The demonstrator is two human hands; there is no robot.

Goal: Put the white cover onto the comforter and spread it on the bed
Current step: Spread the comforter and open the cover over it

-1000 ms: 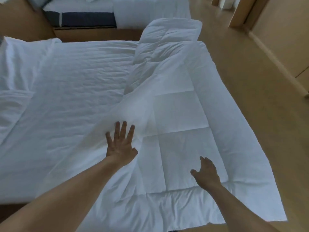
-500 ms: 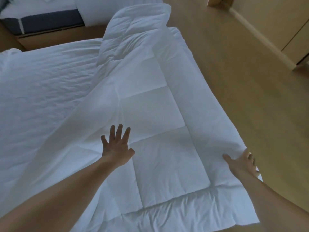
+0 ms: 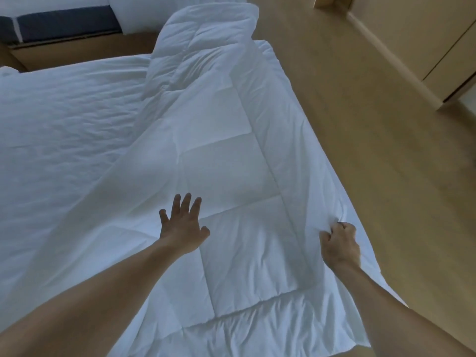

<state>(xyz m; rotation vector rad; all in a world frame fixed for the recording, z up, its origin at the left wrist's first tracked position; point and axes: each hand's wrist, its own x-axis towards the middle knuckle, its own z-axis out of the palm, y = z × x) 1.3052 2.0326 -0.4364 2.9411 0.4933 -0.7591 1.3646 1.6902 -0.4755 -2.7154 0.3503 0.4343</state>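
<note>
**Head view: one grip flat on the comforter, the other bunching the cover's edge**

Head camera looks down along the right side of a bed (image 3: 64, 119) dressed in a wrinkled white sheet. The comforter (image 3: 226, 171), quilted in large squares, lies lengthwise along the side of the bed nearest the floor. Its far end is heaped in a puffy fold (image 3: 206, 29) at the far end of the bed. The white cover (image 3: 319, 161) shows as thin flat cloth running out past the comforter's right and near edges, and it overhangs the side of the bed. More thin cloth slopes away to the left of the comforter. Whether a layer of the cover also lies over the quilted squares cannot be told.

The left grip (image 3: 183, 228), a bare hand, rests palm down on the comforter with fingers straight and spread, holding nothing. The right grip (image 3: 338, 246) sits at the right edge beside the comforter's border. Its fingers are curled tight around a bunch of the white cover, and creases fan out from the fist. The two grips are well apart, with a row of quilted squares between them.

A pale wooden floor (image 3: 386, 150) runs along the right. A second bed (image 3: 64, 24) with a dark blue band stands beyond.
</note>
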